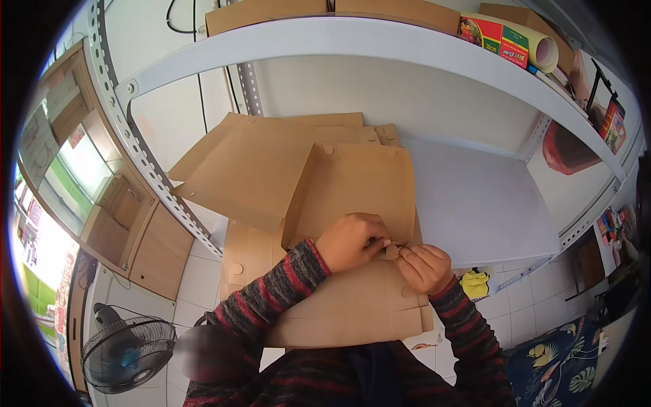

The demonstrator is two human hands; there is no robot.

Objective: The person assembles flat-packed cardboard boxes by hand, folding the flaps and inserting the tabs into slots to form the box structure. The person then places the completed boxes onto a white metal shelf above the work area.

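A brown cardboard box [359, 180] lies partly folded in front of me, its walls raised around a flat base and its broad lid panel [254, 166] spread out to the left. At the box's near right corner, my left hand [354, 242] pinches the cardboard edge from inside. My right hand [424, 266] grips a small cardboard tab [392, 252] at that same corner, close beside the left fingertips. Beneath the box are flat cardboard sheets [325, 315], which reach toward my body. How far the tab sits in its slot is hidden by my fingers.
A grey-white metal shelf [481, 203] carries the cardboard; its upper beam [352, 35] crosses above. Up there stand cartons [400, 15] and a colourful long box [498, 39]. A black fan [129, 353] is at lower left, a yellow cloth [475, 283] at right.
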